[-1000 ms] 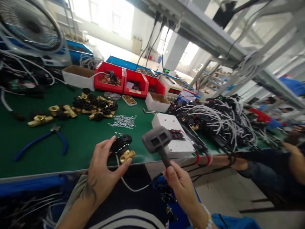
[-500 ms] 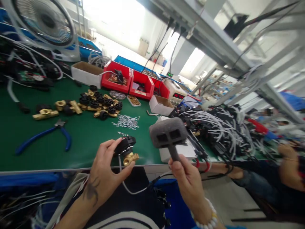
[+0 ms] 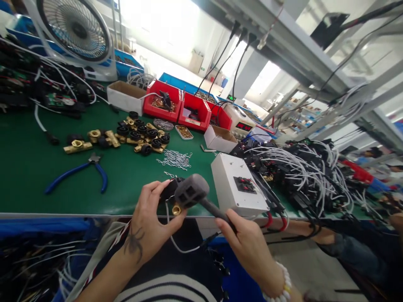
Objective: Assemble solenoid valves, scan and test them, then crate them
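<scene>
My left hand (image 3: 151, 220) clamped on black-and-brass valve fitting (image 3: 166, 192), at near edge of green bench surface (image 3: 132, 173). Right hand (image 3: 247, 239) gripping handle of dark-grey, block-headed mallet (image 3: 192, 191); head overlaps fitting, contact unclear. Step, I judge: mallet work. Next calls for steady hold, fingers clear.

Head-worn cam, wearer's own viewpoint, looking forward and down across the green bench (image 3: 138, 176). Left hand (image 3: 151, 226) and right hand (image 3: 247, 241) close to lens, low in frame; red bins (image 3: 160, 112) farther out, bright window (image 3: 166, 29) beyond. Wide take (overhead beam (image 3: 289, 48) slants down rightward, view looks tilted).
</scene>
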The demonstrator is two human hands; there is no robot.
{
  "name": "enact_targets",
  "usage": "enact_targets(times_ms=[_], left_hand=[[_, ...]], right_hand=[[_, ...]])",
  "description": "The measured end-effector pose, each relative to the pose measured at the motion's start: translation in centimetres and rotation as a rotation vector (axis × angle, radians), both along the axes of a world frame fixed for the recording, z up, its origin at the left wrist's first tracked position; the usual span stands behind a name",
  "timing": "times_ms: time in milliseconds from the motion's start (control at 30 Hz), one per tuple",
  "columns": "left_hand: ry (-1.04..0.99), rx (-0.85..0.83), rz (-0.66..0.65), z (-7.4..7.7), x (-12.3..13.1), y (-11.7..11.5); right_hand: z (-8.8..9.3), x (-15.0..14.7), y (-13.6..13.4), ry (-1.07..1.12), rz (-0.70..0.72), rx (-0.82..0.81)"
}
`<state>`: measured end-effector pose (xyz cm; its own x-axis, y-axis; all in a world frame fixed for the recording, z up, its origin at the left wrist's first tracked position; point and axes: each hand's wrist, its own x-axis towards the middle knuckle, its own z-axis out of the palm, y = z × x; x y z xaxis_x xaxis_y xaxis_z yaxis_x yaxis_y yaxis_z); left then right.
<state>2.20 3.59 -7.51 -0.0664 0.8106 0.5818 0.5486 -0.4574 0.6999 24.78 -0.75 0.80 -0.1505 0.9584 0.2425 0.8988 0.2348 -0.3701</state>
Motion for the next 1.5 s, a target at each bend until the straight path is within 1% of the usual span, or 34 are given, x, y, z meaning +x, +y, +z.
enact_targets(times_ms=[33,167,233,300,367,400,467,533,667,733,800,867,933,1033,1100,1200,1300,1367,1500], left_hand=[[-0.004,-0.006,-0.005,0.0,0.0,0.0],[-0.008,-0.022,-0.025,0.1,0.0,0.0],[-0.018,-0.012,-0.027,0.1,0.0,0.0],[-0.031,0.006,-0.037,0.0,0.0,0.1],[-0.035,0.010,-0.041,0.0,0.0,0.1],[-0.033,0.004,-0.040,0.0,0.0,0.1],[-0.032,-0.018,-0.034,0.0,0.0,0.0],[-0.060,-0.020,-0.037,0.0,0.0,0.0],[-0.124,0.019,-0.048,0.1,0.1,-0.1],[-0.119,0.031,-0.052,0.1,0.2,-0.1],[-0.113,0.041,-0.053,0.0,0.2,-0.1],[-0.114,0.038,-0.051,-0.1,0.1,-0.1],[-0.103,0.037,-0.047,-0.2,0.1,-0.1],[-0.055,0.057,-0.041,-0.3,0.0,0.0],[-0.035,0.072,-0.040,-0.2,0.0,0.1],[-0.054,0.072,-0.072,0.1,-0.2,0.0],[-0.086,0.077,-0.118,0.3,-0.4,0.0],[-0.099,0.068,-0.125,0.2,-0.4,0.0],[-0.130,-0.009,-0.132,0.1,-0.3,0.0]], right_hand=[[0.1,0.2,0.1,0.019,-0.005,0.006],[0.7,0.7,0.2,0.224,-0.091,0.099],[0.7,0.4,0.3,0.167,-0.058,0.078],[0.8,0.0,0.4,0.027,0.034,0.004],[1.0,-0.1,0.5,-0.035,0.079,-0.040],[1.2,-0.1,0.5,-0.009,0.060,-0.026],[1.4,0.2,0.5,0.085,-0.024,0.049],[1.4,0.3,0.7,0.111,-0.063,0.074],[0.8,0.1,1.0,-0.001,0.025,-0.082],[0.9,-0.1,1.1,0.075,0.017,-0.114],[1.1,-0.5,1.3,0.220,0.006,-0.142],[1.2,-1.2,1.9,0.348,0.049,-0.199],[0.9,-2.1,2.8,0.436,0.159,-0.278],[-0.3,-3.5,4.9,0.535,0.364,-0.382],[-1.2,-4.0,6.2,0.582,0.451,-0.424],[-1.8,-4.2,7.5,0.599,0.490,-0.441],[-1.9,-4.2,7.9,0.606,0.510,-0.462],[-1.8,-4.3,8.0,0.611,0.510,-0.463],[-1.5,-3.9,7.1,0.651,0.458,-0.354]])
